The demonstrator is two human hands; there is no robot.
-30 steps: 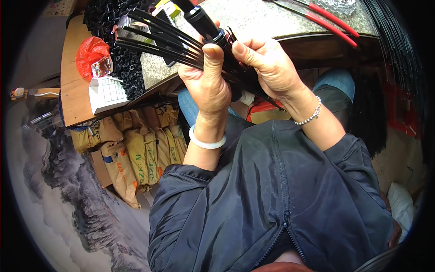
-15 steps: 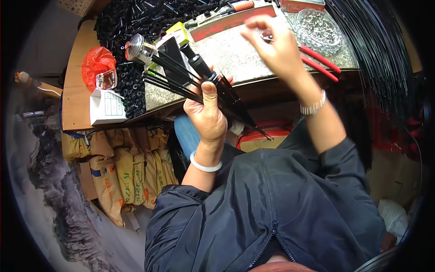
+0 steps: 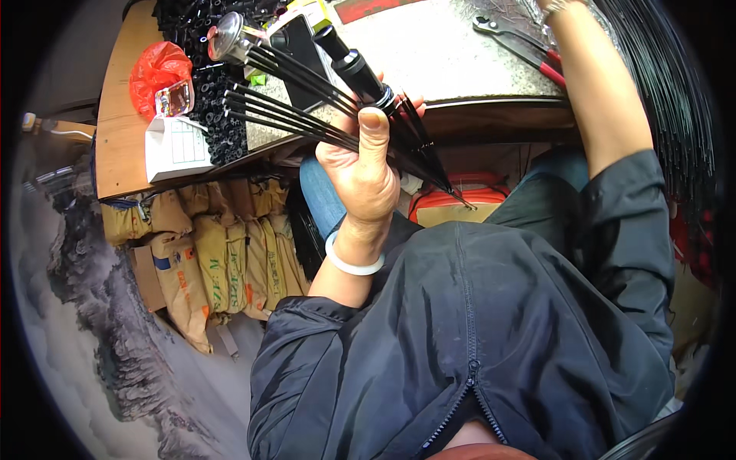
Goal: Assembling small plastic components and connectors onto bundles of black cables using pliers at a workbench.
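My left hand (image 3: 359, 172) is closed round a black umbrella frame (image 3: 356, 77), its thumb pressed along the front. Several thin black ribs fan out to the upper left, and more run down to the lower right in front of my lap. A thick black tube stands up from the middle of the bundle. At the top right, my right forearm (image 3: 606, 92) reaches over the bench; the hand lies beyond the upper edge of the picture. Beside that arm are red-handled pliers (image 3: 529, 50), lying on the pale benchtop (image 3: 429, 46).
Small black parts (image 3: 222, 115) heap at the left, near a red plastic bag (image 3: 157, 77), white box (image 3: 176, 149), dark phone (image 3: 299, 65) and clear jar (image 3: 228, 38). Long black rods (image 3: 659, 92) hang at the right. Tan sacks (image 3: 180, 284) stand under the bench.
My right hand has moved from over the bench up and to the right, out of the picture, uncovering the pliers' jaws. My left hand still grips the umbrella frame. The view has shifted slightly.
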